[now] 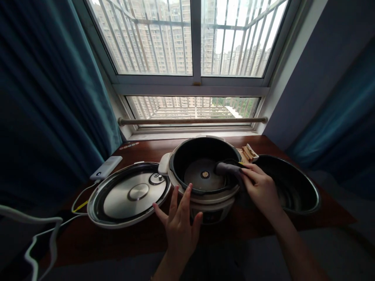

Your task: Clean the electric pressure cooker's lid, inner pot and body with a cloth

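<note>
The cooker (215,198) is round, with a cream body and rim, a black inner wall and a dark grey floor. A small brass-coloured disc (205,175) sits at the middle of that floor. Its front carries a dark panel (213,215), too dim to read, and a pale handle (164,164) juts from its left side. The cloth (230,169) is soft, grey and bunched, one end rounded.

The cooker stands on the brown counter (155,147), ahead of and between the two hands. The right hand (259,187) is at the cooker's right edge, gripping the cloth, whose rounded end reaches inside the cooker. The left hand (180,226) is in front of the cooker to the left, free of any hold, fingers spread; its fingertips overlap the rim in view, and whether they touch it I cannot tell.

There is one cooker and one cloth. Left of the cooker lies one lid (127,207), its silvery inner face up, with one valve (156,178) on it. Right of the cooker is one black pot (297,187). Farther left are one white device (107,167) and a white cable (78,197). Behind the cooker is one window (196,58), flanked by two blue curtains (58,78).
</note>
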A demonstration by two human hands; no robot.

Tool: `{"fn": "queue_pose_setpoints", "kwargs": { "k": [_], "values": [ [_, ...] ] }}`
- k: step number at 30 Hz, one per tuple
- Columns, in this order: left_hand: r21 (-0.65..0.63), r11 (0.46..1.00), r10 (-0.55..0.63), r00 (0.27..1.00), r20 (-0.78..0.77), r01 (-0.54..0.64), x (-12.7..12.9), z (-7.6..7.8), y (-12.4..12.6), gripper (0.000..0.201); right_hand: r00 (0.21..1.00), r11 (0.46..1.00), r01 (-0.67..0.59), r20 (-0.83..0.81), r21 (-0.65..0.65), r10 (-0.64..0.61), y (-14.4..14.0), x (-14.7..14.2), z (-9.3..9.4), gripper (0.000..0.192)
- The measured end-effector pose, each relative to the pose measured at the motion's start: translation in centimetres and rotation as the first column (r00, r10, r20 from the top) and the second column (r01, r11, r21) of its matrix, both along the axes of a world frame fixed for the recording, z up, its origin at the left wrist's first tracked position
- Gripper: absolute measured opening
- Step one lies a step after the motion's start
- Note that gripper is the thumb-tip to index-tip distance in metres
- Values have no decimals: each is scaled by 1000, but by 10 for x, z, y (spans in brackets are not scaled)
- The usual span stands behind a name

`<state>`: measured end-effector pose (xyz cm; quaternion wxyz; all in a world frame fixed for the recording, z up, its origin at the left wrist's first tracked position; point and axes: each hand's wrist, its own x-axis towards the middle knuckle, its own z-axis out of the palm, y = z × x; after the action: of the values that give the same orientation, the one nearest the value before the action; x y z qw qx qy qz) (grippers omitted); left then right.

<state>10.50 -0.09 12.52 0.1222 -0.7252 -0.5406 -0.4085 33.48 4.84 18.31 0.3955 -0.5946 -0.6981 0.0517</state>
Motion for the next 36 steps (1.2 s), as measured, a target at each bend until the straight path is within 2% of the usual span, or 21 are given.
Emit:
{"fn": "queue_pose_setpoints", "kwargs": {
  "k": [3, 7, 12, 15, 19, 24, 27, 31, 36],
  "values": [
    [2, 1000, 4, 1000, 9, -4, 1, 0, 0, 58, 995, 995, -65, 69, -72, 70, -12, -23, 8, 23],
    [4, 1000, 10, 1000, 12, -10, 2, 0, 0, 57, 971, 985, -16, 234, -173, 57, -26, -58, 21, 25],
    [21, 1000, 18, 1000, 15, -18, 3, -2, 2, 56, 898, 971, -64, 412, -229, 156, -24, -81, 34, 28],
    [37, 999, 28, 999, 20, -29, 2, -5, 3, 55, 864, 970, -73, 471, -231, 177, -21, -78, 36, 30],
    [40, 999, 24, 999, 24, -25, 0, -6, 5, 55, 793, 963, -31, 580, -267, 187, -6, -55, 41, 31],
    [46, 999, 10, 1000, 19, -11, -1, -6, 6, 59, 651, 927, -1, 704, -375, 285, 45, -10, 50, 27],
    [70, 998, -2, 1000, 15, 1, -2, -8, 7, 61, 591, 938, -34, 750, -346, 298, 77, 4, 51, 24],
    [81, 997, -9, 1000, 13, 8, -3, -9, 8, 61, 541, 951, -3, 799, -310, 262, 104, 0, 49, 24],
    [65, 998, 8, 1000, -3, -8, -3, -10, 7, 62, 561, 961, 66, 806, -270, 188, 114, -18, 45, 29]
  ]
}}
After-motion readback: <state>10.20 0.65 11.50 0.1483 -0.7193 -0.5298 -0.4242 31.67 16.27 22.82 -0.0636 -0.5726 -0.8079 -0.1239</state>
